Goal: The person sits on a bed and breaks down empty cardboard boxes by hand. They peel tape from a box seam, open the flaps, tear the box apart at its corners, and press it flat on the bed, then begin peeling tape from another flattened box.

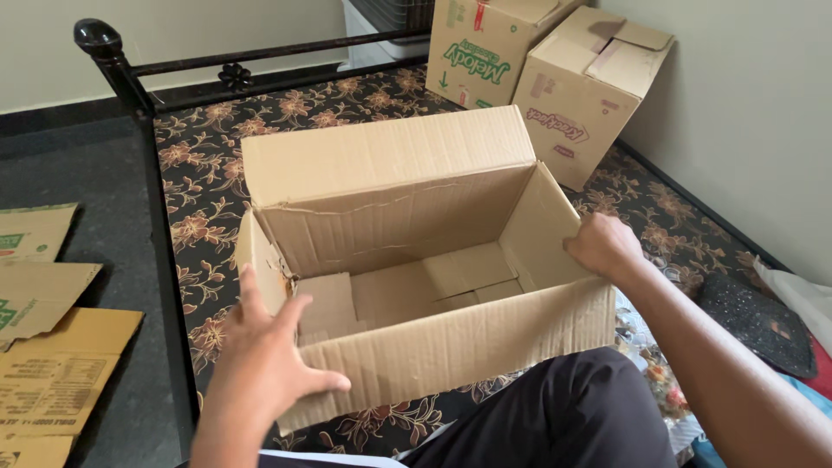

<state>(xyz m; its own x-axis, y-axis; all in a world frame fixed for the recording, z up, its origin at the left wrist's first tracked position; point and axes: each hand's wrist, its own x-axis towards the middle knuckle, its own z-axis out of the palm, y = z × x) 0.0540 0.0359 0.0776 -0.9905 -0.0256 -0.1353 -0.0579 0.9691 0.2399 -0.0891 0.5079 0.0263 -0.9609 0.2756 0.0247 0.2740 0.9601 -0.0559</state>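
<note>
An open brown cardboard box (407, 199) lies on a dark floral mattress (199, 199) in front of me, its flaps spread and its inside empty. My left hand (269, 355) is spread open at the box's near left corner, fingers apart, touching or just off the near flap. At the box's right wall, my right hand (602, 245) curls its fingers over the wall's top edge. My knee in dark trousers (563, 416) sits below the near flap.
Two closed cardboard boxes (477, 48) (585, 91) stand at the far right by the wall. A black metal bed frame (143, 113) runs along the left. Flattened cardboard sheets (52, 364) lie on the dark floor at left. A dark pad (758, 316) lies at right.
</note>
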